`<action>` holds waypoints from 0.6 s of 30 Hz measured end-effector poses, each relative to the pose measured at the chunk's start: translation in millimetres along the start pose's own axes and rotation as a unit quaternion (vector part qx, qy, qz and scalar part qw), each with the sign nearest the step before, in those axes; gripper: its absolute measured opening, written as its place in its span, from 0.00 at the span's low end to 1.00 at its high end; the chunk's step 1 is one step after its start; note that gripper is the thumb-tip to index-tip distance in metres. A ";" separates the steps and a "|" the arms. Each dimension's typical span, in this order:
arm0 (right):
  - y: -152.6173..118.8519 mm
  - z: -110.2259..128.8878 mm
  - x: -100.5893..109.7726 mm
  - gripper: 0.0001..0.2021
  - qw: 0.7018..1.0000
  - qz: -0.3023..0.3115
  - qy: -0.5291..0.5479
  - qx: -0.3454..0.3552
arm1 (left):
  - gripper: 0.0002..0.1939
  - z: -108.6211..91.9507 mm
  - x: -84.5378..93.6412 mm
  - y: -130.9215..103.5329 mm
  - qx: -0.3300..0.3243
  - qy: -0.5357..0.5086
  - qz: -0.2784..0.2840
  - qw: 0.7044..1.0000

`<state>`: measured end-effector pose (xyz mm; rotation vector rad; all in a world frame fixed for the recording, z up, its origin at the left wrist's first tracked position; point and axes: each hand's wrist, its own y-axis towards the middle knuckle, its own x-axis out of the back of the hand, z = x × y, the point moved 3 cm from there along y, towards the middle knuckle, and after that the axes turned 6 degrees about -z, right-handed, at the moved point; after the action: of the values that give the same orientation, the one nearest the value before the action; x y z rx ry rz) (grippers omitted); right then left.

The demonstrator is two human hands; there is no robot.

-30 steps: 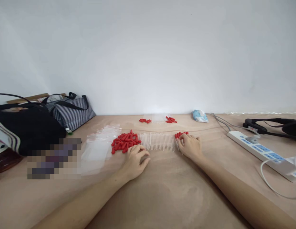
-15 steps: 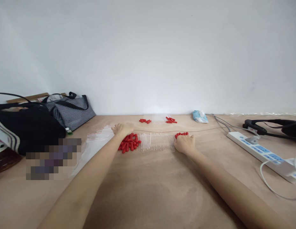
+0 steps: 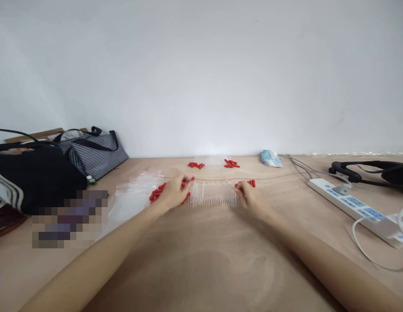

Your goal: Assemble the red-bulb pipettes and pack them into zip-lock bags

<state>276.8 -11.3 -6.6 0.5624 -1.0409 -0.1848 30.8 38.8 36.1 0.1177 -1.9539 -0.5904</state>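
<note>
My left hand (image 3: 175, 191) is closed, pinching a small red rubber-looking bulb (image 3: 192, 178) at its fingertips. It is above the left end of a row of thin clear tubes (image 3: 212, 193). A pile of similar red bulbs (image 3: 156, 193) lies beside and partly behind this hand. At the row's right end, my right hand (image 3: 253, 199) has its thumb and fingers pressed together around a thin clear tube, which slants out to the left. More red bulbs (image 3: 251, 183) lie just behind its fingers, partly hidden.
Flat clear zip bags (image 3: 133, 195) lie on the left. Toward the wall are another bag (image 3: 214, 161) and two small groups of red bulbs (image 3: 232, 164). A power strip (image 3: 353, 206) with cords and a blue packet (image 3: 271, 158) sit right; bags (image 3: 97, 151) stand left.
My left hand has moved right from over the bags and bulb pile, now with a red bulb at its fingertips. My right hand's fingers have shifted slightly back from the red bulbs toward the tubes.
</note>
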 end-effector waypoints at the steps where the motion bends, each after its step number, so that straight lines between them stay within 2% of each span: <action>1: -5.6 4.2 -0.5 0.09 0.998 -0.008 0.042 0.042 | 0.08 -9.6 -2.2 -18.7 -0.071 -0.053 0.016 0.996; 3: -17.5 13.1 -2.9 0.10 0.990 -0.022 0.088 0.108 | 0.07 -21.7 -7.1 -52.0 -0.156 -0.115 0.023 0.981; 6: -32.5 25.8 -9.2 0.17 0.981 -0.015 0.092 0.173 | 0.11 -27.9 -15.0 -80.0 -0.207 -0.143 0.018 0.968; 18: -42.5 43.3 -13.4 0.21 0.969 0.005 0.053 0.240 | 0.08 -27.1 -17.8 -81.6 -0.224 -0.172 0.023 0.959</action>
<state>237.9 -57.1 -22.6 0.9930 -0.9857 0.1119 48.1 -36.0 -6.5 -0.3357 -2.0904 -1.0624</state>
